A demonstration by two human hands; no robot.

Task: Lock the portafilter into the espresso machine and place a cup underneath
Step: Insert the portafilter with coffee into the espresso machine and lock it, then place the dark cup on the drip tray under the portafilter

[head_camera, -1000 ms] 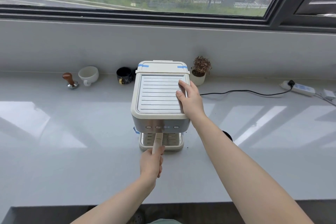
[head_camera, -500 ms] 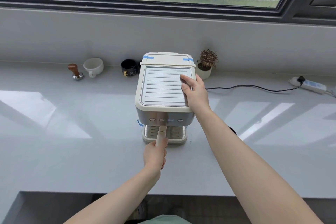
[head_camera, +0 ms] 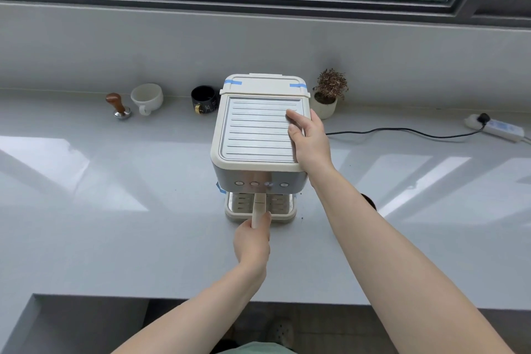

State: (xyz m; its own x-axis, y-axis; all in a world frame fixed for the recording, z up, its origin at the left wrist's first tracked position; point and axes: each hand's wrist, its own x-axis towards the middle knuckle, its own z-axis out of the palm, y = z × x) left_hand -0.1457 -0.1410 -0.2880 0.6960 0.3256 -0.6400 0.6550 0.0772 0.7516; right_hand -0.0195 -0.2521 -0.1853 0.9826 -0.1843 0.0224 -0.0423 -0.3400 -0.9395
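Observation:
A cream and steel espresso machine (head_camera: pixel 253 149) stands on the grey counter. The portafilter's cream handle (head_camera: pixel 259 207) sticks out toward me from under the machine's front, above the drip tray (head_camera: pixel 287 210); its head is hidden beneath the machine. My left hand (head_camera: pixel 253 241) is closed around the near end of the handle. My right hand (head_camera: pixel 309 141) lies flat on the right side of the machine's ribbed top, fingers curled over the edge. A white cup (head_camera: pixel 148 98) and a black cup (head_camera: pixel 204 99) stand by the back wall to the left.
A wood-handled tamper (head_camera: pixel 119 106) stands left of the white cup. A small potted plant (head_camera: pixel 327 95) sits right of the machine. A black cable (head_camera: pixel 402 132) runs to a power strip (head_camera: pixel 497 129) at far right. A dark round object (head_camera: pixel 369 201) peeks from behind my right forearm.
The portafilter handle has turned slightly, from angled left to pointing almost straight at me. My right hand stays on the machine's top. The camera has tilted down a little.

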